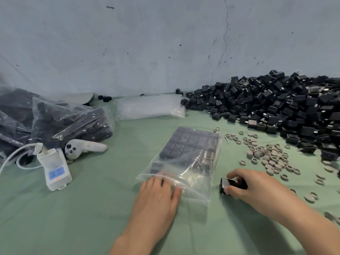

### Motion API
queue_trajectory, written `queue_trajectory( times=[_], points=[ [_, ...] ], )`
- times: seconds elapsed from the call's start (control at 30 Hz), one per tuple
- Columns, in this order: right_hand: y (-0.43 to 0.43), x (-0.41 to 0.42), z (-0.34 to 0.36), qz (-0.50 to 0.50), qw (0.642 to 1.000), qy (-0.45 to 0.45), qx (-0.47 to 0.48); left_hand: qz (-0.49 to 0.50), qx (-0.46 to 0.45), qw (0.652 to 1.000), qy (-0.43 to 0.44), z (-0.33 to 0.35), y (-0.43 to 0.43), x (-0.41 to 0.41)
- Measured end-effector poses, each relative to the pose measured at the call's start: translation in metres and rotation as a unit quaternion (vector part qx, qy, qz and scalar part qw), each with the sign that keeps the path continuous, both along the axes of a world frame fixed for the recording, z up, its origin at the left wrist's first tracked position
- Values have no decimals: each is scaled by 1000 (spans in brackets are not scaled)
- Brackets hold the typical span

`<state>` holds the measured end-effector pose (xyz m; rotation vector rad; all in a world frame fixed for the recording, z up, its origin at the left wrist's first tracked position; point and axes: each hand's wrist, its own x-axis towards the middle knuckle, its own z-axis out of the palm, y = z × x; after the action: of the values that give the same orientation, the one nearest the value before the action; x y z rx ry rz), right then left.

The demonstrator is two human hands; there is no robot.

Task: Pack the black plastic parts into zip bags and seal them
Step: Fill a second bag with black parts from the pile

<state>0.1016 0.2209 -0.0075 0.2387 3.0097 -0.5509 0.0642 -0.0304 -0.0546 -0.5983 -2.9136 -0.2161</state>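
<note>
My left hand [158,192] lies flat, fingers straight, pressing down the mouth of the zip bag [185,159] at its 7 o'clock corner. My right hand [252,184] curls round one black plastic part [227,184] just beside the bag at 4 o'clock. The bag lies mid-cloth, with rows of parts filling its far end. I judge the film soft and slippery and each part rigid and light, so the zip strip is the place to pinch. The loose pile [276,107] sits at 2 o'clock. I can read no brand or writing; the white socket box [55,170] at 9 o'clock shows only a blue panel.
</note>
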Motion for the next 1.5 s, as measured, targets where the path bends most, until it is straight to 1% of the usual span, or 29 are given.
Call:
queue_trajectory(
  times=[0.17,0.27,0.4,0.47,0.57,0.63,0.67,0.7,0.77,0.8,0.87,0.93,1.07,1.17,1.27,1.4,1.5],
  points=[
    [4,-6,0,3,1000,-11,-24,21,13,1000,2,-2,1,0],
    [7,-8,-1,-3,999,-11,-44,40,51,998,3,-2,1,3],
    [10,-10,-3,-12,997,-9,-78,20,19,999,47,1,2,1],
    [11,-12,-4,-18,996,-2,-85,28,19,999,30,1,3,-2],
    [10,-16,-8,-27,995,14,-95,30,-11,999,1,-1,4,-6],
    [10,-18,-9,-31,994,24,-102,54,-35,998,-4,1,6,-8],
    [9,-18,-9,-33,993,29,-105,59,-33,998,-4,5,8,-7],
    [8,-19,-8,-35,993,33,-108,57,-35,998,-5,11,10,-5],
    [7,-20,-8,-41,992,39,-113,40,-86,995,-1,7,14,-3],
    [6,-21,-8,-44,992,40,-114,38,-88,995,-3,4,14,-3],
    [6,-22,-8,-47,991,43,-118,73,-47,996,-4,0,14,-6],
    [6,-21,-8,-47,991,44,-121,96,-40,995,4,-3,12,-6],
    [4,-21,-9,-43,991,46,-118,103,-11,995,5,-3,11,-7],
    [2,-21,-9,-43,990,49,-121,106,-12,994,5,0,10,-10],
    [1,-21,-8,-48,989,54,-126,109,14,994,0,1,9,-13],
    [0,-21,-6,-63,981,73,-166,108,25,994,-2,1,10,-15],
    [-1,-22,-4,-80,963,92,-241,109,24,994,5,0,11,-16]
  ],
)
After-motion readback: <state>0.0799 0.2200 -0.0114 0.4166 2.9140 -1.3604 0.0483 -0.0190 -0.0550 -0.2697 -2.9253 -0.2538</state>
